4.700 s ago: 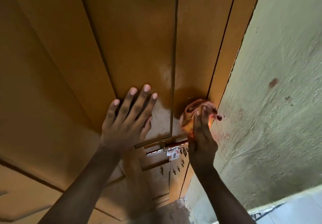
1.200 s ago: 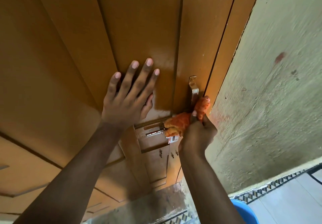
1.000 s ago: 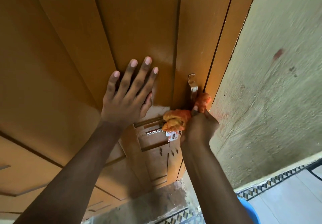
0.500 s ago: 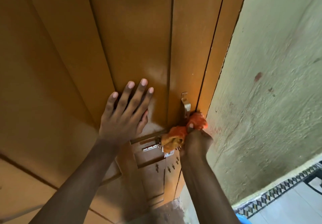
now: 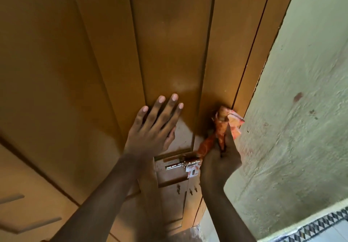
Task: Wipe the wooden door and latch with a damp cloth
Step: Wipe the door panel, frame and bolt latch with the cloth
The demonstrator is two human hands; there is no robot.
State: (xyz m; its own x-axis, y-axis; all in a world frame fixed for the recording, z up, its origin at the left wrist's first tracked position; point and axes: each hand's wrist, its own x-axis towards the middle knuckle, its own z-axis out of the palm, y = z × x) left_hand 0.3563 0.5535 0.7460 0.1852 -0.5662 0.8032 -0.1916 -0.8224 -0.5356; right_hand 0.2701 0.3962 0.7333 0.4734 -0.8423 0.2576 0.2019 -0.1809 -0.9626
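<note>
Left hand (image 5: 151, 130) lies flat on the wooden door (image 5: 169, 44), fingers straight and spread. Right hand (image 5: 219, 161) grips the orange cloth (image 5: 221, 128) against the door's right edge, just above the metal latch (image 5: 180, 164), beside the green wall (image 5: 301, 110).

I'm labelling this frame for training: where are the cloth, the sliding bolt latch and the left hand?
cloth (image 5: 222, 128), head view, on its bunched orange middle.
sliding bolt latch (image 5: 177, 165), head view, on the shiny metal bolt.
left hand (image 5: 152, 130), head view, on its back.
</note>
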